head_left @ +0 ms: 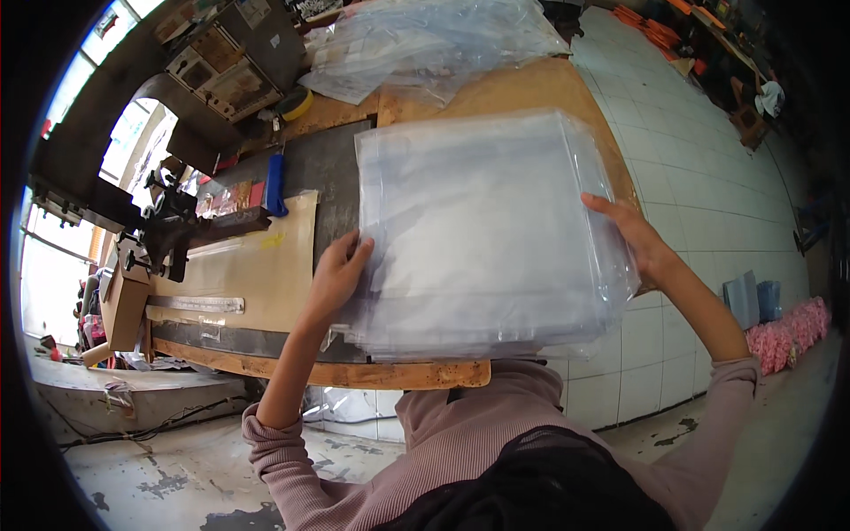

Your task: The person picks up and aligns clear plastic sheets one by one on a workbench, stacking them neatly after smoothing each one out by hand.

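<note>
A thick stack of clear plastic bags point(482, 234) lies flat on the wooden workbench point(416, 373) in front of me. My left hand point(336, 274) presses against the stack's left edge with the fingers curled over the top sheets. My right hand point(639, 234) grips the stack's right edge, fingers spread on top and the thumb under the overhanging side. The stack's right part hangs a little past the bench's edge.
A second heap of clear plastic bags point(425, 40) lies at the far end of the bench. A sealing machine point(168, 230) with a blue-handled tool point(276, 184) and brown paper point(257, 265) sits to the left. White tiled floor point(708, 159) runs along the right, with pink items point(788, 332).
</note>
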Motion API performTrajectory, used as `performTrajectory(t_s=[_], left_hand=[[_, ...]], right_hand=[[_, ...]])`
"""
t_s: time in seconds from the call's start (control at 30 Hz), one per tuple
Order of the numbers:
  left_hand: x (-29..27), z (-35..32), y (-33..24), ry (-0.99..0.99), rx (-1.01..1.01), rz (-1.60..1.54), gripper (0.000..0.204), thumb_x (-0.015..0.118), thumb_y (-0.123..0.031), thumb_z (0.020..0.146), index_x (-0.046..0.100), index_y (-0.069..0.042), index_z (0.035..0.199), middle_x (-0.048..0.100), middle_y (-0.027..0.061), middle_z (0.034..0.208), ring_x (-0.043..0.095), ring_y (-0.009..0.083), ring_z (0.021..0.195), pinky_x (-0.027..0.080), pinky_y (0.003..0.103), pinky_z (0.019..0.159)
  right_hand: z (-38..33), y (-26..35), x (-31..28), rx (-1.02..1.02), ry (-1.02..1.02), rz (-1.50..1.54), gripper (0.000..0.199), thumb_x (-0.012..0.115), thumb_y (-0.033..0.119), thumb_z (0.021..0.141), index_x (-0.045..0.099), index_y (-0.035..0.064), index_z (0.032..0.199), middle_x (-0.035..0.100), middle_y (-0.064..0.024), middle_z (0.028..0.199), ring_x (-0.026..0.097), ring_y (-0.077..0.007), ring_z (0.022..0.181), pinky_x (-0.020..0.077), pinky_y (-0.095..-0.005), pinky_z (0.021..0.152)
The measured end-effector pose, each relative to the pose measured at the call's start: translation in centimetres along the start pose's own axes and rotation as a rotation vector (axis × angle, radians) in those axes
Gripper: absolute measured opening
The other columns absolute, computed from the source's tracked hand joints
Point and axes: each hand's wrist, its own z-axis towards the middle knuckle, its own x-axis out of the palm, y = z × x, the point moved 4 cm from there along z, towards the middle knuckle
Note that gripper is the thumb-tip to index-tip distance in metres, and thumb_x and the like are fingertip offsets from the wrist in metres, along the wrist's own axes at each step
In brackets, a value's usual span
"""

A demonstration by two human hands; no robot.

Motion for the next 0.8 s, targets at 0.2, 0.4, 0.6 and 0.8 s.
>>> performTrajectory(t_s=[0.2, 0.4, 0.6, 0.8], left_hand=[[0.5, 1.0, 1.4, 0.071, -0.204, -0.152, 0.030, 0.053, -0.028, 0.085, 0.053, 0.002, 0.087, 0.041, -0.0020, 0.067, 0.035, 0.0054, 0.064, 0.031, 0.024, 0.054], [0.5, 0.5, 0.9, -0.049, -0.088, -0.070, 0.036, 0.053, -0.025, 0.083, 0.049, 0.005, 0.103, 0.050, 0.0074, 0.088, 0.046, 0.0148, 0.083, 0.038, 0.026, 0.074], [1.4, -0.3, -0.8, 0.000, -0.161, -0.354, 0.053, 0.057, -0.019, 0.081, 0.037, 0.009, 0.121, 0.053, 0.0143, 0.106, 0.051, 0.0174, 0.095, 0.039, 0.027, 0.084], [1.9, -0.1, -1.5, 0.176, -0.175, -0.597, 0.056, 0.058, -0.025, 0.082, 0.036, 0.008, 0.123, 0.051, 0.0168, 0.113, 0.049, 0.0189, 0.103, 0.036, 0.028, 0.090]], right_hand=[[-0.5, -0.6, -0.1, -0.095, 0.027, 0.034, 0.075, 0.068, 0.030, 0.072, 0.030, -0.0008, 0.129, 0.048, -0.0182, 0.112, 0.054, -0.0258, 0.099, 0.0506, -0.0366, 0.080], [-0.7, -1.1, -0.7, -0.278, -0.004, 0.017, 0.079, 0.071, 0.021, 0.069, 0.026, -0.0003, 0.131, 0.047, -0.0172, 0.113, 0.053, -0.0275, 0.101, 0.0455, -0.0373, 0.086], [-0.4, 0.0, -1.4, -0.532, -0.113, -0.116, 0.076, 0.071, 0.018, 0.067, 0.032, -0.0031, 0.128, 0.050, -0.0166, 0.114, 0.052, -0.0243, 0.102, 0.0421, -0.0332, 0.089], [-0.1, -1.9, -2.5, -0.673, -0.048, 0.084, 0.067, 0.071, 0.021, 0.069, 0.039, -0.0087, 0.120, 0.056, -0.0158, 0.106, 0.057, -0.0217, 0.094, 0.0444, -0.0297, 0.085]])
